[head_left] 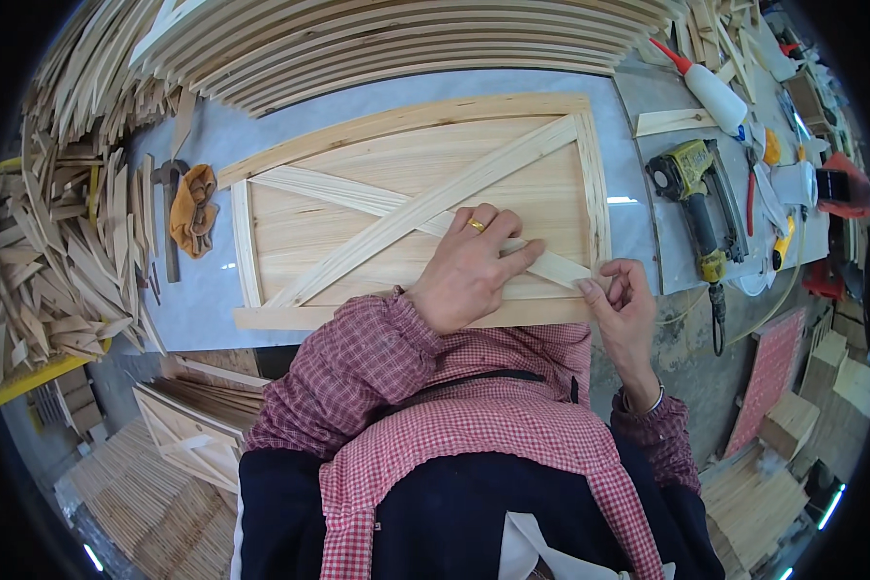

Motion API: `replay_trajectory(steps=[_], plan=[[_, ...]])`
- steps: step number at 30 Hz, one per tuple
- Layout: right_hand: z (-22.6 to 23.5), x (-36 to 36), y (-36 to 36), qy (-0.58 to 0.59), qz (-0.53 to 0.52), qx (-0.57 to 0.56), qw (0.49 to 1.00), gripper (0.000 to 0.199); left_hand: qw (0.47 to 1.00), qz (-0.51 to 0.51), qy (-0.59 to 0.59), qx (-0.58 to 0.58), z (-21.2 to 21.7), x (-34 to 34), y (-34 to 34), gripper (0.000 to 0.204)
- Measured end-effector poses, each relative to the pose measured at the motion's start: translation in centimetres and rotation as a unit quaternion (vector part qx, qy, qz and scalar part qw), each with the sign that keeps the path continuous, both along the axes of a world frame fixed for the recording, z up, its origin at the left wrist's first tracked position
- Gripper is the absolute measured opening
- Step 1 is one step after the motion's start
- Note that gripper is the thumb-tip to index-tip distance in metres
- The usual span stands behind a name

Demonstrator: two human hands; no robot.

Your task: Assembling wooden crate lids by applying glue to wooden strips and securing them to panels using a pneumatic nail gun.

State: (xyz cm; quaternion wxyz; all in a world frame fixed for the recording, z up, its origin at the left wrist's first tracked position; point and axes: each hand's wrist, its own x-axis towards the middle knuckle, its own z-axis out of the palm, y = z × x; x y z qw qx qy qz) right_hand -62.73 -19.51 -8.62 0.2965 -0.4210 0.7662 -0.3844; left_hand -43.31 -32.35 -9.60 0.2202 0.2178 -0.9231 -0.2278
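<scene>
Slat (551,263) looks thin, light, snappable — left hand (469,271) presses it flat on the panel (300,208), right hand (623,295) pinches its end.

Pale bare wood panel (406,193) with matt slats; glossy grey tabletop (213,290); yellow plastic nail gun (696,184)

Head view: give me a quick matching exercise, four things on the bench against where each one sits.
Things:
1. yellow nail gun
2. glue bottle
3. hammer
4. left hand

Places:
A. left of the wooden panel, beside an orange cloth
B. pressing the diagonal strip on the panel
C. right of the panel, on a grey board
D. far right corner, above the nail gun

Pairs: 1-C, 2-D, 3-A, 4-B
</scene>
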Motion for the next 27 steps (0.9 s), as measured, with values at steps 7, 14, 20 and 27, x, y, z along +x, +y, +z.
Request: replay_trajectory(steps=[7,14,20,27], plan=[[0.6,-0.5,-0.7,0.027,0.026,0.046,0.998,0.028,0.997,-0.032,0.045,0.057,-0.7,0.1,-0.4,0.044],[0.8,-0.6,-0.7,0.035,0.030,0.052,0.998,0.030,0.995,0.083,0.055,-0.026,1.4,6.1,-3.4,0.052],[0.4,-0.7,-0.7,0.038,0.032,0.041,0.998,0.031,0.989,0.145,-0.007,-0.001,0.9,8.6,-4.1,0.041],[1.9,-0.4,-0.9,0.074,0.058,0.101,0.990,0.026,0.989,0.140,-0.001,-0.040,0.5,8.6,-4.2,0.038]])
